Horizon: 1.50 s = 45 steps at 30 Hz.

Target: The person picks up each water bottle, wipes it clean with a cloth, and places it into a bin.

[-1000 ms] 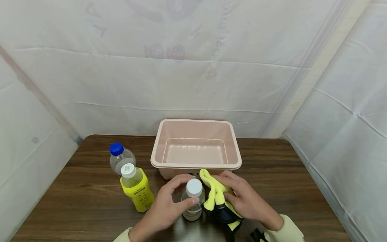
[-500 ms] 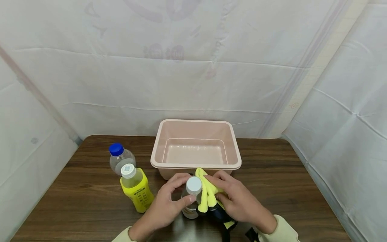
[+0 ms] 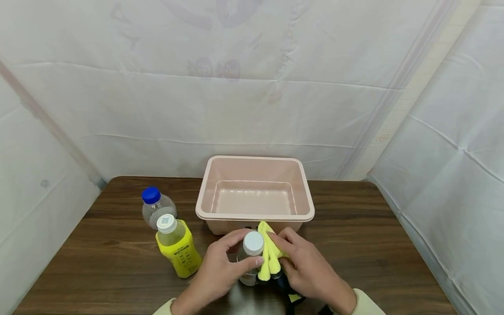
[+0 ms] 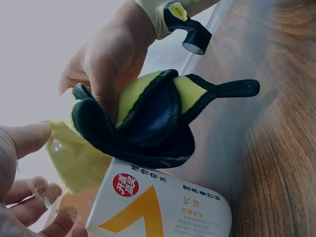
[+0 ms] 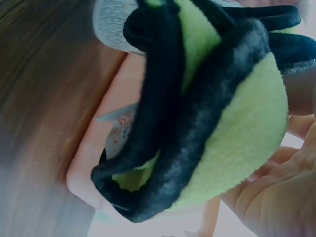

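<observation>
White sheeting hangs behind a dark wood bench, where a pink tub sits far centre with a blue-capped bottle and a yellow-labelled bottle at left. Near the front edge, the left hand grips a white-capped bottle, its white-and-orange label bearing Chinese print and "VC". The right hand presses a yellow-and-black cloth against it, fingers curled around the cloth.

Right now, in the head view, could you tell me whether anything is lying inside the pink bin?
No, the pink bin shows only its bare floor, and all three bottles stand outside it on the table.
</observation>
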Tool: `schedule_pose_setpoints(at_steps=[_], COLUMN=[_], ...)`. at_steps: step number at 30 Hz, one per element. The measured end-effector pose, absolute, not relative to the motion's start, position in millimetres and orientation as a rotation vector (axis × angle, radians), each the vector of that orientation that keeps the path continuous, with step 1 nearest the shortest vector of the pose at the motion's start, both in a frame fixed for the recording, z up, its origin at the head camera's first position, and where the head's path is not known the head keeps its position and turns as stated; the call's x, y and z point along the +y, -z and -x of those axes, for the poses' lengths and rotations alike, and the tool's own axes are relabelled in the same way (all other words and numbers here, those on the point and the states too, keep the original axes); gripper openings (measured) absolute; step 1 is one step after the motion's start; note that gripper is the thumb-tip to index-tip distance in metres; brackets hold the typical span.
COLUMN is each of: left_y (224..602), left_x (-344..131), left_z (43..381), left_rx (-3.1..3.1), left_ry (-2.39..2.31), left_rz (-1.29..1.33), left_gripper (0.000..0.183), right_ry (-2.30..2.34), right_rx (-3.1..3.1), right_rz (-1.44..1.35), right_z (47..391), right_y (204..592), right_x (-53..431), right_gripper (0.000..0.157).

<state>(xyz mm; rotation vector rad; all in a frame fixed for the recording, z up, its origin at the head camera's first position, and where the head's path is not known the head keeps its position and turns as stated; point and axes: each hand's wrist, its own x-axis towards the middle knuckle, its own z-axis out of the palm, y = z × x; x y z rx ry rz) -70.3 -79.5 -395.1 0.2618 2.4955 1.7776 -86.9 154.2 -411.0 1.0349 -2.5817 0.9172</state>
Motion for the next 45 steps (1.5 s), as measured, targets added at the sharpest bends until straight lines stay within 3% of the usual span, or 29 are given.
schedule_pose_setpoints(at_steps=[16, 26, 32, 37, 45], left_y=[397, 395, 397, 400, 402], left_x=[-80, -84, -86, -83, -76], left_z=[68, 68, 68, 65, 65], left_rx=[2.478, 2.483, 2.402, 2.397, 2.576], left_ry=[-1.805, -1.703, -1.762, -1.807, -1.772], left_rz=[-0.3, -0.325, -0.416, -0.374, -0.276], left_gripper=[0.05, 0.054, 0.049, 0.049, 0.043], right_ry=[-0.816, -0.585, -0.532, -0.818, -1.238], right_rx=[-2.725, -2.923, -3.005, -3.016, -2.835], right_rz=[-0.988, -1.019, -1.003, -0.848, -0.692], right_z=[81, 79, 76, 78, 77], right_y=[444, 462, 460, 448, 412], right_x=[154, 152, 151, 162, 177], right_gripper=[0.057, 0.031, 0.036, 0.051, 0.061])
